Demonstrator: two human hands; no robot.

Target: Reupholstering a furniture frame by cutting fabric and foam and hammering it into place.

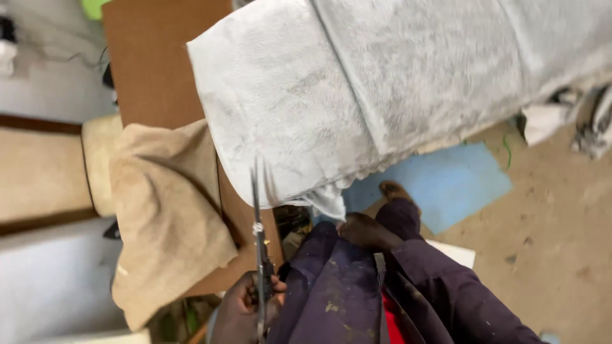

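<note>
A large white fleecy fabric (357, 89) is stretched over a bulky padded form and fills the upper part of the view. My left hand (239, 312), at the bottom edge, grips the handles of a pair of scissors (258, 242). Their long blades point up and reach the fabric's lower edge. My right hand (363, 230), coming out of a dark purple sleeve, pinches the hanging corner of the white fabric just to the right of the blades.
A tan cloth (166, 216) drapes over a brown board (153, 57) on the left. A blue sheet (446, 181) lies on the dusty floor, with my foot (395, 191) at its edge. Fabric scraps (574, 121) lie at the right.
</note>
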